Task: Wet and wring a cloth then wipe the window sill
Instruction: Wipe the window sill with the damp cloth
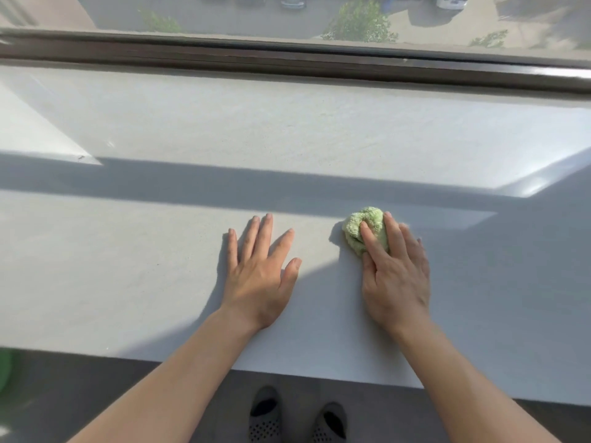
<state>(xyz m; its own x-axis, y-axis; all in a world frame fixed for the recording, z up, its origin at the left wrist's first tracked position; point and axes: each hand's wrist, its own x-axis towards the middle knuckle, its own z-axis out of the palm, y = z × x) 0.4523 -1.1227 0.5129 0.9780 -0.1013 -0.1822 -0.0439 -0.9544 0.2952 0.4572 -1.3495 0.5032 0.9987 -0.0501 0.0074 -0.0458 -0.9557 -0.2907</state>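
Cloth (364,228): pale green, fluffy, bunched into a rough ball; it lies on the window sill, right of centre and toward the near edge, at the border of sun and shade.
Cloth axis: the bundle is slightly longer than wide, its long axis running from the near side toward the window, tilted a little left; it has no clear pointing end.
Window sill (160,251): wide, flat, white surface with a fine matt grain; crossed by a broad band of shadow running left to right, with bright sunlit patches at the far left and far right.
Window frame (287,60): dark brown rail along the far edge of the sill, with glass above it.
Outside view: seen from high up through the glass, paved ground, green treetops (359,22) and parked vehicles.
Right hand (395,276): palm down, fingers spread over the cloth and pressing it onto the sill, thumb at its near left side.
Left hand (260,276): flat on the sill, fingers splayed, holding nothing, well apart from the cloth.
Floor (415,423): dark grey, below the near edge of the sill; two grey perforated slippers (297,417) stand on it.
Green object (4,369): blurred, at the left edge; kind cannot be told.
Writing: none legible.
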